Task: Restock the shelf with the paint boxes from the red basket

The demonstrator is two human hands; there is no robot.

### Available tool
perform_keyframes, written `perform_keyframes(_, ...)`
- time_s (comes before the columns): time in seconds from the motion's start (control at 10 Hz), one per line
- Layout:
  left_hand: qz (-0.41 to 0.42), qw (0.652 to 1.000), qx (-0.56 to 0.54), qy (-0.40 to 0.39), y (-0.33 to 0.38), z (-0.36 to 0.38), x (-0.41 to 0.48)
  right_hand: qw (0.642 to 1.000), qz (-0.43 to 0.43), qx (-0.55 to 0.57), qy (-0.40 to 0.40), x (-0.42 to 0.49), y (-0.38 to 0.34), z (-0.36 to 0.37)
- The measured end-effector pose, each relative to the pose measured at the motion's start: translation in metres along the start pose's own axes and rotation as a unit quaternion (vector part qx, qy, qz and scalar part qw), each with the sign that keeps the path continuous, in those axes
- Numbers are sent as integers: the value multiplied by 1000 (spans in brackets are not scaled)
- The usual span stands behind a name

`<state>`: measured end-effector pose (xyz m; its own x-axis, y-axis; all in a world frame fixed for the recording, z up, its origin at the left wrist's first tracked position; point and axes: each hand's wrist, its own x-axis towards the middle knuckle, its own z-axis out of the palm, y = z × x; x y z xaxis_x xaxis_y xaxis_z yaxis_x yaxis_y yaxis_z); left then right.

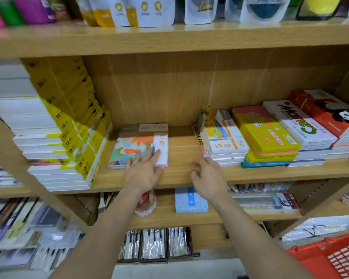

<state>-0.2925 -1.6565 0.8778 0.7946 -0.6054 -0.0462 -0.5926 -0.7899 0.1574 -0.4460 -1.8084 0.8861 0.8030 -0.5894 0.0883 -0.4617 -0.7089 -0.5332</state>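
Observation:
A flat paint box (138,141) with a colourful abstract cover lies on the middle wooden shelf (181,170). My left hand (144,170) rests flat on the box's near right corner, fingers spread on the cover. My right hand (209,178) hovers over the bare shelf to the right of the box, fingers loosely curled and holding nothing. It is close to a stack of similar paint boxes (222,135). The red basket (328,256) shows at the bottom right corner; its inside looks bare where visible.
Tall stacks of yellow-and-white boxes (69,137) lean at the left of the shelf. Yellow, white and red boxes (286,131) are stacked at the right. Pouches line the shelf above. A tape roll (146,206) and a blue pad (190,200) sit on the shelf below.

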Motion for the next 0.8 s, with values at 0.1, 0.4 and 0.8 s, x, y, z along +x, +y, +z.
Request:
perform_keyframes(0.1, -8, 1000, 0, -12, 11, -6, 2, 999, 9, -23, -28, 1, -5, -6)
perform_keyframes(0.4, 91, 990, -106, 12, 58, -36, -71, 996, 8, -84, -35, -27, 22, -79)
perform_keyframes(0.8, 132, 985, -87, -72, 79, -70, -259, 992, 12, -33, 119, -169, 109, -250)
